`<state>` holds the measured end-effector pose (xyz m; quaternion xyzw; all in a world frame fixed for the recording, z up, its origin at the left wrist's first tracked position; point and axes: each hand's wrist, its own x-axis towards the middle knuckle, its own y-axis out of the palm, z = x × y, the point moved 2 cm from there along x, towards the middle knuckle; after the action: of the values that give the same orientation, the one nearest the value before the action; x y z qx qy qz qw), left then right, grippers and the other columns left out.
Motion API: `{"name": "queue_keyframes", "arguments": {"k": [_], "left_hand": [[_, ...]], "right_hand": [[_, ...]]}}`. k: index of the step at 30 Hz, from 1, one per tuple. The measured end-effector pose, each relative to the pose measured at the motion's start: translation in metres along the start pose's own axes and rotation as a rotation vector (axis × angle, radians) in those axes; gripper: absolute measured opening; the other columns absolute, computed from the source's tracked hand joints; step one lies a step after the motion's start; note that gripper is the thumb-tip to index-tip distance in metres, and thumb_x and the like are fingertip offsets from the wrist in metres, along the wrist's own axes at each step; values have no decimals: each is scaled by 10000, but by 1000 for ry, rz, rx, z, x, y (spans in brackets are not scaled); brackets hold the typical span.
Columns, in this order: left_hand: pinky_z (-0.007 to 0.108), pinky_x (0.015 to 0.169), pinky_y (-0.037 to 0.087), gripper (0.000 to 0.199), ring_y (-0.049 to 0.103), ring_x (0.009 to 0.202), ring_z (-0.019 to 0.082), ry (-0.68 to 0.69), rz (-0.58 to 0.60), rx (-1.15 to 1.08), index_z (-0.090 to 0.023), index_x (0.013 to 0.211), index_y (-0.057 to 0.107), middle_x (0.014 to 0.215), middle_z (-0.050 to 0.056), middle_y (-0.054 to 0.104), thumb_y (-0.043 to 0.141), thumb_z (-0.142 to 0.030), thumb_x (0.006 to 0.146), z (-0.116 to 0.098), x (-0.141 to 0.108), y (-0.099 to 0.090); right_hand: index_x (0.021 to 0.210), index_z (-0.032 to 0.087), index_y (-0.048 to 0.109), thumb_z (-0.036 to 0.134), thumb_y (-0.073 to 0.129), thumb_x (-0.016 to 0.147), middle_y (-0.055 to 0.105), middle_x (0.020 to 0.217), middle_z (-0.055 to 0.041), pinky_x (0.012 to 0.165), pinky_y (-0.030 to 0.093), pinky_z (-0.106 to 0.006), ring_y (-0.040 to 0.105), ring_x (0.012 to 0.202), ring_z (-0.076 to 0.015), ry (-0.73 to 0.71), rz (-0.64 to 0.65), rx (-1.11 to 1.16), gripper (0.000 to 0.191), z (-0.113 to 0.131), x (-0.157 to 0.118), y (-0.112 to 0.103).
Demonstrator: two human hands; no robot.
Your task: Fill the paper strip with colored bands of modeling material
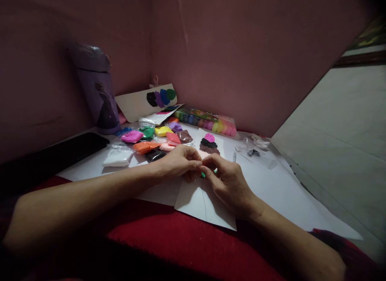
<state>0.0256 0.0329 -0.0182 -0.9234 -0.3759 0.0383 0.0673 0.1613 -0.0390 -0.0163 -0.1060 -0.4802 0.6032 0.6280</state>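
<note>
Over a white paper card (193, 198), my left hand (180, 159) and my right hand (227, 182) meet with fingertips pinched together. Whatever lies between the fingertips is hidden or too small to name. Beneath them, a bit of bright green (203, 174) shows on or just above the card. Farther up the card sits a textured stack of pink clay (209, 137), black clay (208, 144) and brown clay (210, 150). My fingers cover the card's middle. A thin drawn line runs down its lower part.
Several bagged clay colours, including an orange packet (146, 147) and a white packet (117, 157), lie left of the card. Behind are a clay set (208, 122) and a decorated card (135, 104). A purple bottle (101, 91) stands left; a clear bag (256, 152) lies right.
</note>
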Motion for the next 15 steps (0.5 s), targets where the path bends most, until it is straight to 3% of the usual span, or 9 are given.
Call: {"name": "queue_keyframes", "arguments": {"k": [15], "left_hand": [[201,435,442,156,541,416,83,15,2,-5,-113,728,557,544,-7,595,634,-249,743,2,1,0]], "right_hand": [[855,175,582,193,523,870,631,778,-39,643,431,-274,571,705,-153,-5,-2,-11,63,-1,0,0]]}}
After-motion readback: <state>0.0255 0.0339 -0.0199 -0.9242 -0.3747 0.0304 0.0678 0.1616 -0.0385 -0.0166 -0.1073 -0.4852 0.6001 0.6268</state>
